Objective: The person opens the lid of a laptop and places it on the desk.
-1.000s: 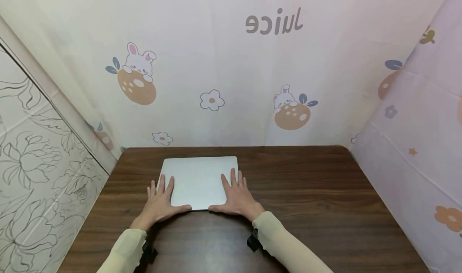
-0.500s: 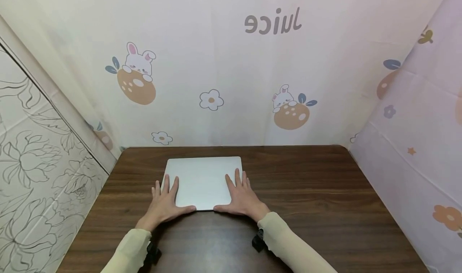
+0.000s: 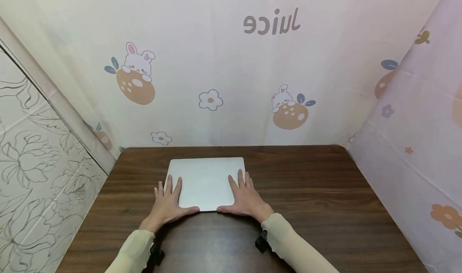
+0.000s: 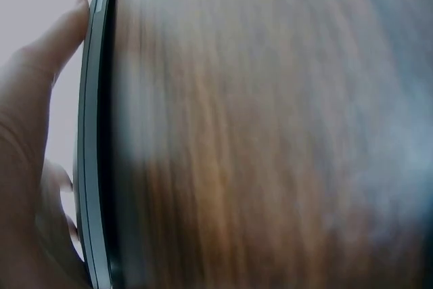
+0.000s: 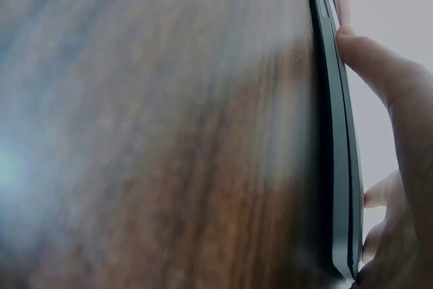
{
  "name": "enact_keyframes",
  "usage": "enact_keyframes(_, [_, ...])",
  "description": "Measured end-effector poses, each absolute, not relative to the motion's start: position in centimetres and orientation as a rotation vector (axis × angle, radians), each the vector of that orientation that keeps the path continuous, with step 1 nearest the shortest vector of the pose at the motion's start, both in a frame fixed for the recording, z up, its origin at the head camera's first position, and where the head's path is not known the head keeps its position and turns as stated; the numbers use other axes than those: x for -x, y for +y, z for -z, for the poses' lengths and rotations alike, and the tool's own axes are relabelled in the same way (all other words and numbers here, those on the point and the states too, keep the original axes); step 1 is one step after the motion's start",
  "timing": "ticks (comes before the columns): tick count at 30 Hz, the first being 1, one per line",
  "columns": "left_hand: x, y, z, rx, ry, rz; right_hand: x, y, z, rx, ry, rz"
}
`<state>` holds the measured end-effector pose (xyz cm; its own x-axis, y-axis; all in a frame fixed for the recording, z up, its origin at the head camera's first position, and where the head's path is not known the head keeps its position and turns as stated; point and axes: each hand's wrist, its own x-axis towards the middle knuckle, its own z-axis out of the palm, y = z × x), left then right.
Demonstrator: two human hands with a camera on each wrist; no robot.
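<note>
A closed silver laptop (image 3: 205, 185) lies flat on the wooden table, toward its far edge and left of the middle. My left hand (image 3: 167, 207) rests at its near left corner with fingers spread and straight; the thumb lies along the front edge. Mirroring it, my right hand (image 3: 246, 201) sits at the near right corner, thumb pointing inward. In the left wrist view the laptop's thin front edge (image 4: 91, 147) runs beside the thumb (image 4: 61, 38). Close to the right thumb (image 5: 379, 65), the right wrist view shows the same dark edge (image 5: 336, 133).
The dark brown table (image 3: 306, 209) extends to the right and toward me. Behind it hangs a pale curtain (image 3: 231, 64) printed with rabbits and fruit, which continues along the right side. A panel with line-drawn flowers (image 3: 36, 185) stands on the left. Black wrist cameras sit under both sleeves.
The laptop has slid a short way to the right across the table, both hands moving along with it. The spread of the fingers looks the same.
</note>
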<state>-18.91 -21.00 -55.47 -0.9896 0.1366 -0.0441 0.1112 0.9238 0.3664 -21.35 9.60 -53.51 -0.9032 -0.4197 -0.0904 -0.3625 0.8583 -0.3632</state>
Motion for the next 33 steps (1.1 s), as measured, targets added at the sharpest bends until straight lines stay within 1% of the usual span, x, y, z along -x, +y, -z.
enact_keyframes(9, [18.7, -20.2, 55.1, -0.201, 3.021, -0.583, 21.3, 10.4, 53.9, 0.602, 2.875, 0.502])
enact_keyframes(19, [18.5, -19.3, 55.6, -0.212, 3.028, -0.605, 20.9, 11.3, 53.7, 0.584, 2.876, 0.482])
enact_keyframes(33, [18.1, -18.1, 55.3, -0.206, 3.037, -0.594, 20.7, 12.5, 53.9, 0.584, 2.885, 0.462])
